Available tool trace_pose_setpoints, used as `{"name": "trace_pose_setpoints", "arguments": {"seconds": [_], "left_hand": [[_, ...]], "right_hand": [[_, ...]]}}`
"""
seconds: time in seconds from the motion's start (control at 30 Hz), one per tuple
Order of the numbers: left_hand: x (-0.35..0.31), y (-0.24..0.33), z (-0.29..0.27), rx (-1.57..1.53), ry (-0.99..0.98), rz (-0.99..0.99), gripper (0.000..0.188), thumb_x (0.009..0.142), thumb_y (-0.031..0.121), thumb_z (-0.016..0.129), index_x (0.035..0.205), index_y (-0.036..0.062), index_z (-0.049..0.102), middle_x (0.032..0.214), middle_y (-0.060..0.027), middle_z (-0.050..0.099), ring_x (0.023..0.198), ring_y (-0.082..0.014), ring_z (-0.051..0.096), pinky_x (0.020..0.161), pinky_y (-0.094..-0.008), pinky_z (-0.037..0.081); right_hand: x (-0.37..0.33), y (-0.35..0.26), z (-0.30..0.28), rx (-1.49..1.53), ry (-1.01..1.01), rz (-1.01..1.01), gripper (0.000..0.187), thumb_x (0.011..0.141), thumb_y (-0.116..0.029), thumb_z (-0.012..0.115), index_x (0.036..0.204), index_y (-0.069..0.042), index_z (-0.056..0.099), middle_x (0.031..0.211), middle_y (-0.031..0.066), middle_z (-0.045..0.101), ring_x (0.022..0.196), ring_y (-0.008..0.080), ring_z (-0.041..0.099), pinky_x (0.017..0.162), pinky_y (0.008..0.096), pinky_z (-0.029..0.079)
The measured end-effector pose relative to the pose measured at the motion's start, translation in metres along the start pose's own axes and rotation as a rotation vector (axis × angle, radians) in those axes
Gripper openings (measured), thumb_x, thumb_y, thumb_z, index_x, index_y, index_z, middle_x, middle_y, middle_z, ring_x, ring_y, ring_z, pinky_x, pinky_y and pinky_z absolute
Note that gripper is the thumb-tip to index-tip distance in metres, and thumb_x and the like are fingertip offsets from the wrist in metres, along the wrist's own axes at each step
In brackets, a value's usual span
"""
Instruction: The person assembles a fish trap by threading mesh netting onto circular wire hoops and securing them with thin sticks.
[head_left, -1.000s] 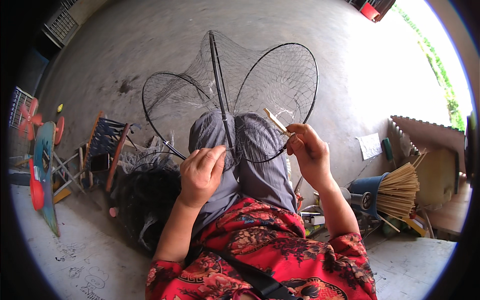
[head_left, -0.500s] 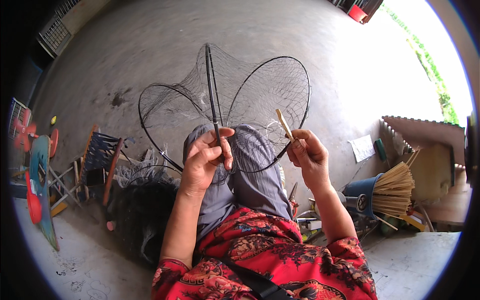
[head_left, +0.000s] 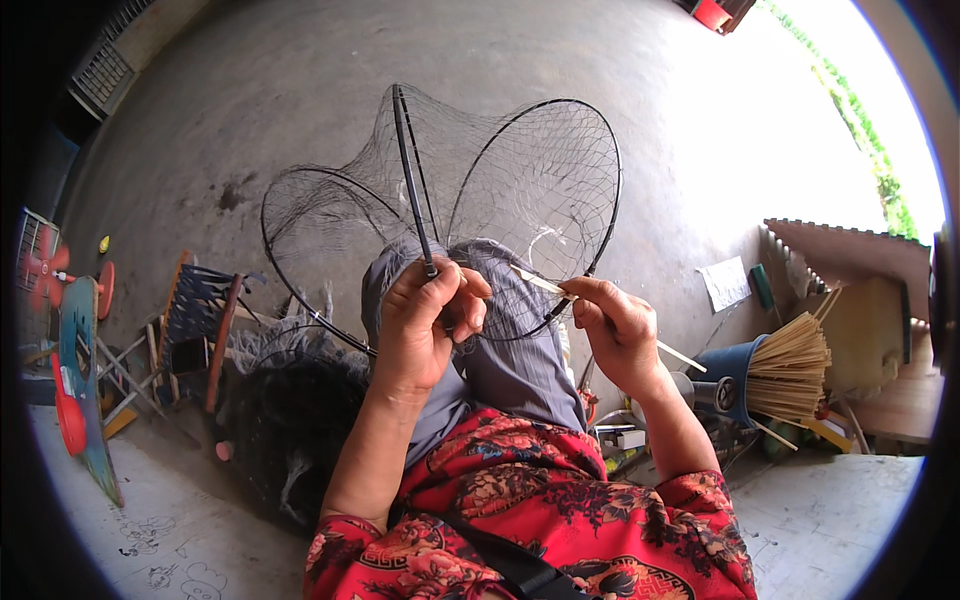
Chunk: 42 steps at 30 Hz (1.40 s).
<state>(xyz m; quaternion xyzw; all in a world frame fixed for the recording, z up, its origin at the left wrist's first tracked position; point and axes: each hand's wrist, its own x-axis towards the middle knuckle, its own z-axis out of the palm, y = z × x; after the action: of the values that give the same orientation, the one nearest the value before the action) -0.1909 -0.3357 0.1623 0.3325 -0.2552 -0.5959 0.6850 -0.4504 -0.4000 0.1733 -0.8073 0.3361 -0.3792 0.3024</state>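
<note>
A collapsible net trap (head_left: 545,185) of fine dark mesh on black hoops stands spread over my knees and the floor before me. My left hand (head_left: 425,310) is closed around the near end of its upright middle hoop (head_left: 412,180), fingers curled. Between thumb and fingers my right hand (head_left: 618,325) pinches a slim, flat bamboo netting needle (head_left: 540,281), its narrow tip pointing left toward my left hand. The needle's pale rear end shows beyond the right hand's wrist side. Pale loose threads (head_left: 545,238) hang in the mesh near the right hoop.
A blue bucket (head_left: 722,372) full of thin bamboo sticks (head_left: 785,365) lies tilted at my right, beside brown boards (head_left: 845,260). A dark heap of netting (head_left: 290,420) rests by my left leg. Farther left stand a small folding chair (head_left: 205,315) and a red fan (head_left: 45,268).
My right hand has turned the needle from steep to nearly flat, tip leftward. My left fingers have curled in more, and the hoops have shifted slightly left.
</note>
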Motion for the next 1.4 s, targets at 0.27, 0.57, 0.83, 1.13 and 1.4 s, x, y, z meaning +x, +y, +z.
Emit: {"name": "trace_pose_setpoints", "arguments": {"seconds": [0.27,0.57,0.83,1.13,1.4], "left_hand": [[-0.004,-0.009,0.002,0.006,0.038,0.081,0.011,0.114,0.02,0.067,0.112,0.0093,0.07,0.099,-0.0111,0.075,0.061,-0.0061,0.049,0.056,-0.024,0.039],[-0.007,-0.009,0.009,0.027,0.115,0.083,0.007,0.11,0.013,0.073,0.11,0.0067,0.072,0.099,-0.0094,0.075,0.056,-0.0029,0.043,0.051,-0.0236,0.034],[-0.009,-0.013,0.005,0.074,0.076,0.074,0.01,0.112,0.018,0.072,0.112,0.0077,0.07,0.108,-0.0083,0.07,0.054,-0.0022,0.036,0.051,-0.0225,0.03],[-0.014,-0.016,0.023,0.281,0.082,0.022,0.007,0.106,0.006,0.077,0.107,0.0069,0.07,0.078,0.0035,0.063,0.06,-0.0029,0.053,0.052,-0.0209,0.038],[-0.014,0.013,-0.009,0.03,0.059,0.14,0.014,0.106,0.011,0.074,0.118,0.0044,0.068,0.111,-0.014,0.075,0.073,-0.0126,0.066,0.059,-0.0239,0.049]], "right_hand": [[0.001,0.001,0.0,-0.274,-0.035,-0.214,0.028,0.095,-0.007,0.08,0.123,-0.01,0.077,0.079,0.0059,0.065,0.066,0.0262,0.068,0.058,0.0417,0.054],[0.005,-0.006,0.004,-0.484,-0.021,-0.354,0.031,0.091,-0.011,0.082,0.122,-0.015,0.078,0.078,0.0008,0.059,0.067,0.019,0.064,0.055,0.0367,0.052],[0.009,-0.017,0.005,-0.368,-0.027,-0.349,0.026,0.09,-0.004,0.084,0.115,-0.004,0.078,0.08,0.0069,0.07,0.067,0.0243,0.069,0.058,0.0377,0.053],[0.019,-0.041,0.032,0.159,-0.074,-0.159,0.044,0.099,-0.006,0.078,0.142,-0.003,0.069,0.084,0.0091,0.068,0.066,0.0213,0.067,0.062,0.0318,0.054],[0.02,-0.032,0.036,0.435,-0.048,-0.104,0.024,0.112,-0.002,0.064,0.132,0.002,0.075,0.091,0.0064,0.074,0.077,0.0132,0.071,0.069,0.0274,0.056]]}}
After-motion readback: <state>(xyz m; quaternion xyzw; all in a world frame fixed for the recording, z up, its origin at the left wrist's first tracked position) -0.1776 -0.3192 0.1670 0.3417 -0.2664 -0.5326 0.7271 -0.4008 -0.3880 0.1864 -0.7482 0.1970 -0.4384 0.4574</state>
